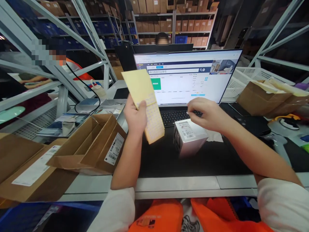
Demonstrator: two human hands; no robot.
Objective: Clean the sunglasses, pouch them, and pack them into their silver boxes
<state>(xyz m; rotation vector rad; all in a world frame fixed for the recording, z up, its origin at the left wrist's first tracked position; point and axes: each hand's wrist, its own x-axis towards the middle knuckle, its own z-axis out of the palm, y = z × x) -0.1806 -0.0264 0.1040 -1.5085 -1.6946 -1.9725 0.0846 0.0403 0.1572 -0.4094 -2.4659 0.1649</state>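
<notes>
My left hand [135, 116] holds up a yellow sheet of small stickers [145, 100] in front of the monitor [187, 77]. My right hand [207, 114] hovers over the black keyboard [173, 116], fingers curled and pinched together just above a small white product box [189, 137] with a label on top. The box stands on the black desk mat [169, 158]. Whether the fingertips hold a sticker is too small to tell.
An open cardboard box [93, 145] with a barcode label lies left of my arm, beside flat cartons [26, 167]. Another carton [263, 96] and white baskets [253, 77] sit at right. A person sits behind the monitor; another person is at far left behind metal shelving.
</notes>
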